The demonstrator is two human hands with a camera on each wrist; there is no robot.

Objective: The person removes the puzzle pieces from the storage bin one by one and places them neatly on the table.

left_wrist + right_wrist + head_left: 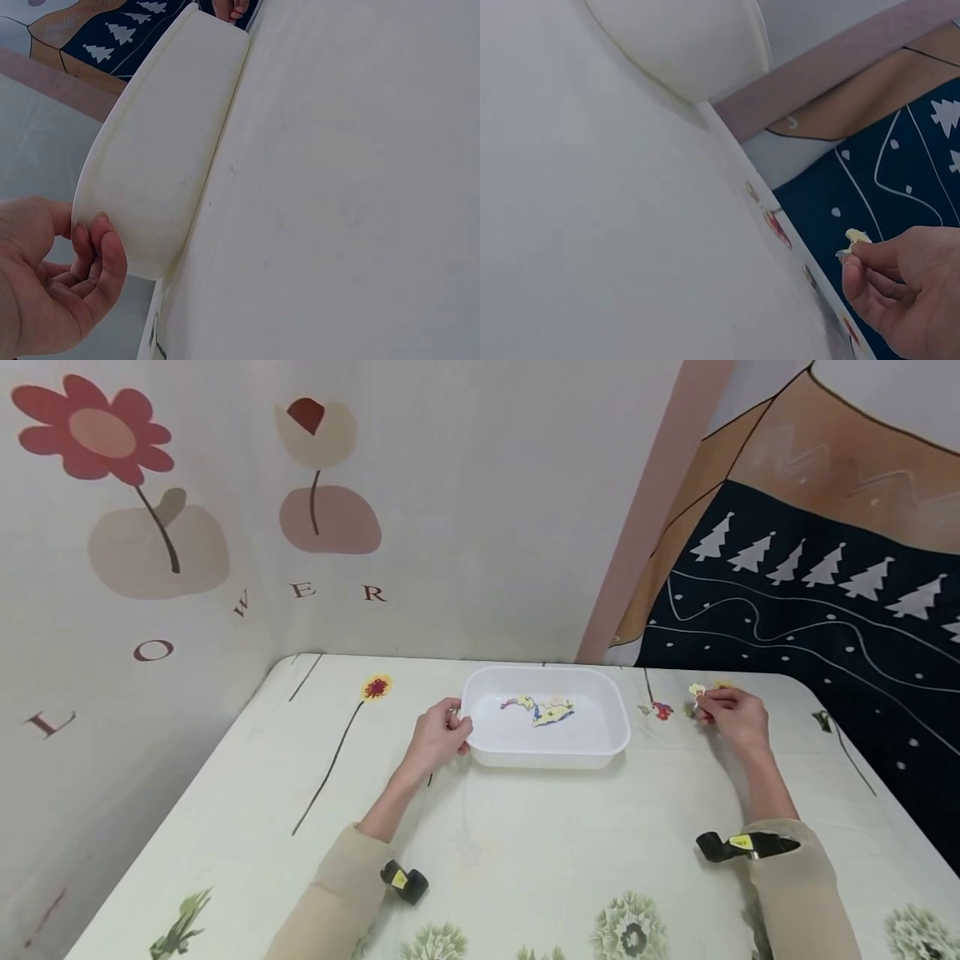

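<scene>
A white plastic tray [547, 758] stands near the far edge of the table, with a few small flat pieces [553, 712] patterned in yellow and blue lying inside it. At its left end my left hand [438, 735] grips the rim; the left wrist view shows the curled fingers against the outer wall. Off to the right of the tray, my right hand [738, 720] pinches a small pale yellow piece [857, 238] between thumb and fingertips. That piece is held up near the table's far edge, and its exact kind cannot be told.
A pale cloth [525, 843] printed with flowers and stems covers the table. Behind it hangs a light curtain [480, 527] with flower prints, and at the right a dark blue fabric [810, 610] with white trees. Each sleeve carries a black wrist camera [405, 882].
</scene>
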